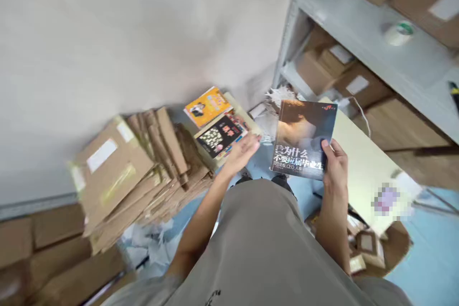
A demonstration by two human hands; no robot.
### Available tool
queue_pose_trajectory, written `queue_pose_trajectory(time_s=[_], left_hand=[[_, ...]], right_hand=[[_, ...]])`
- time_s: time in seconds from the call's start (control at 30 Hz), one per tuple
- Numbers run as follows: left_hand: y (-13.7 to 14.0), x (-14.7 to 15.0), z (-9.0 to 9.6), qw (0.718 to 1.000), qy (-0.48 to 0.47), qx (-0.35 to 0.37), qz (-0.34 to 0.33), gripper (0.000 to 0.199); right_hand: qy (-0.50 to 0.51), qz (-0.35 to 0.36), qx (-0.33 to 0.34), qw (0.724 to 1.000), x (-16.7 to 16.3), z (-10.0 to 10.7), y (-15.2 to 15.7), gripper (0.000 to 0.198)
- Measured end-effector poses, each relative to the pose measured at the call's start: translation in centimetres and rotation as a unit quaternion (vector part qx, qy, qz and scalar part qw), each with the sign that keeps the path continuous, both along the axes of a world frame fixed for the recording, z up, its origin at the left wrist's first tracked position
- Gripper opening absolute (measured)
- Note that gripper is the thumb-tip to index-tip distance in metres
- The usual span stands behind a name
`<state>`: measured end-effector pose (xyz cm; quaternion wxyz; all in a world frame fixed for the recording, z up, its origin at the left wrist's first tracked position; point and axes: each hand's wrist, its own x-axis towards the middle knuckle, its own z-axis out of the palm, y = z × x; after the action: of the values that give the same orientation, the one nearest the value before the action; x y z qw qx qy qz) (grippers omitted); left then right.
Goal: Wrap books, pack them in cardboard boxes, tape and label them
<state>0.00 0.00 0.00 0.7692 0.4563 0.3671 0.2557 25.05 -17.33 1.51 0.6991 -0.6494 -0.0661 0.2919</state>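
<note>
A dark-covered book (pixel 299 134) with white Chinese lettering is gripped at its lower right corner by my right hand (pixel 335 165), thumb on the front cover. My left hand (pixel 242 153) is held out with fingers extended and nothing in it. It is close to a stack of books, topped by a black book (pixel 220 136) with a pale pattern and an orange book (pixel 208 106). Whether the left fingertips touch that stack I cannot tell.
Flattened cardboard (pixel 118 162) leans in a pile at the left. Shelving (pixel 344 14) with cardboard boxes and a tape roll (pixel 399 33) stands at the right. Below it is a pale yellow table (pixel 366 162). A box of small items (pixel 369 248) sits on the blue floor (pixel 426 258).
</note>
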Motion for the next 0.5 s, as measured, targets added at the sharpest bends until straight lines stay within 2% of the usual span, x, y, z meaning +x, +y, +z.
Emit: queue_pose_trajectory(time_s=[0.13, 0.33, 0.4, 0.5], left_hand=[[-4.1, 10.6, -1.2, 0.988, -0.028, -0.057, -0.138, 0.068], [-7.9, 21.5, -1.5, 0.973, -0.009, -0.111, -0.201, 0.067], [-9.1, 25.0, -1.6, 0.973, -0.009, -0.094, -0.211, 0.065], [-11.5, 29.8, -1.8, 0.98, -0.02, -0.013, -0.197, 0.063]], right_hand=[[-0.011, -0.08, -0.008, 0.997, 2.4, -0.5, -4.4, 0.063], [-0.048, -0.148, -0.032, 0.987, 8.0, -1.6, -11.2, 0.067], [-0.081, -0.17, -0.063, 0.98, 10.5, -2.1, -13.2, 0.07], [-0.186, -0.221, -0.144, 0.946, 14.1, -2.5, -15.3, 0.071]])
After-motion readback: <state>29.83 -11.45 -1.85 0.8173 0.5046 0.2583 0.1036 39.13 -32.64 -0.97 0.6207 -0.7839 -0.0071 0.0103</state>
